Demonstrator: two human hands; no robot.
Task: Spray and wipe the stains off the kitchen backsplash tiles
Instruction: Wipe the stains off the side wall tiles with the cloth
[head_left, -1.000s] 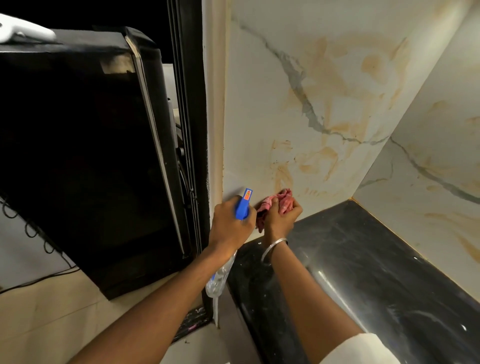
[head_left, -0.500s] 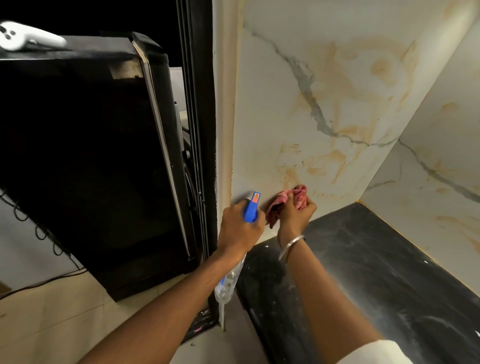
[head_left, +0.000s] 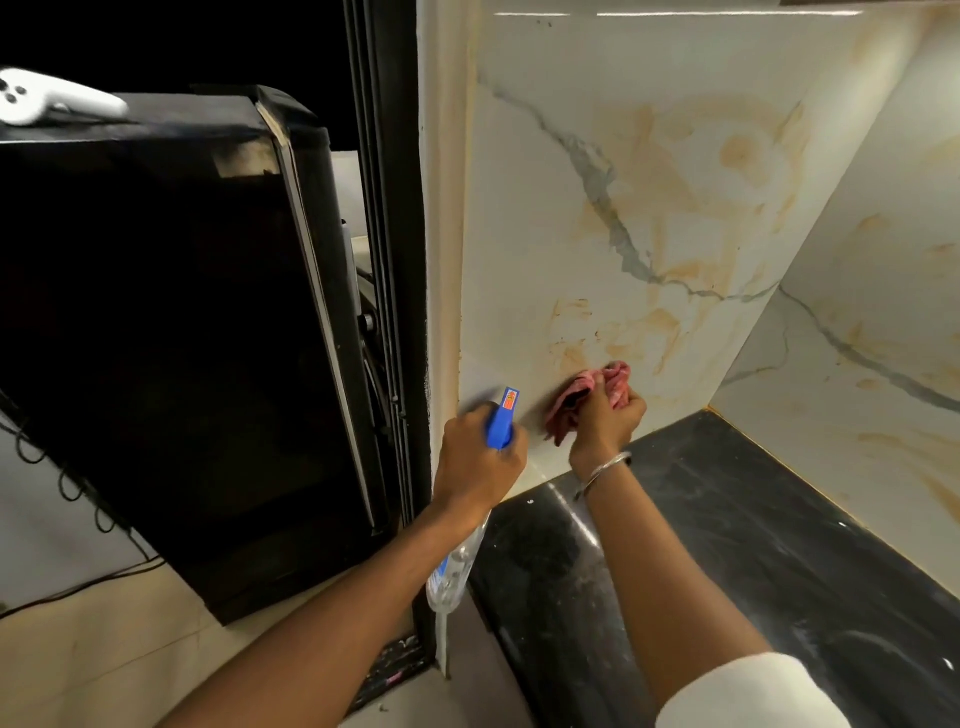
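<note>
The backsplash tiles (head_left: 649, 218) are white marble-look with grey veins and orange-brown stains, meeting a second tiled wall (head_left: 872, 322) at the corner. My left hand (head_left: 478, 462) grips a spray bottle (head_left: 501, 421) with a blue trigger head pointing at the tile's lower left; its clear body hangs below my wrist. My right hand (head_left: 605, 421) holds a crumpled pink cloth (head_left: 587, 389) pressed against the low stains on the tile, just above the counter.
A black stone countertop (head_left: 753, 561) runs along the base of both walls. A tall black appliance (head_left: 171, 338) stands at the left beyond a black frame (head_left: 395, 260), with a white controller (head_left: 47, 98) on top. Beige floor lies lower left.
My right hand with the cloth has slid a little to the right along the tile, widening the gap from the spray bottle. The view has shifted slightly.
</note>
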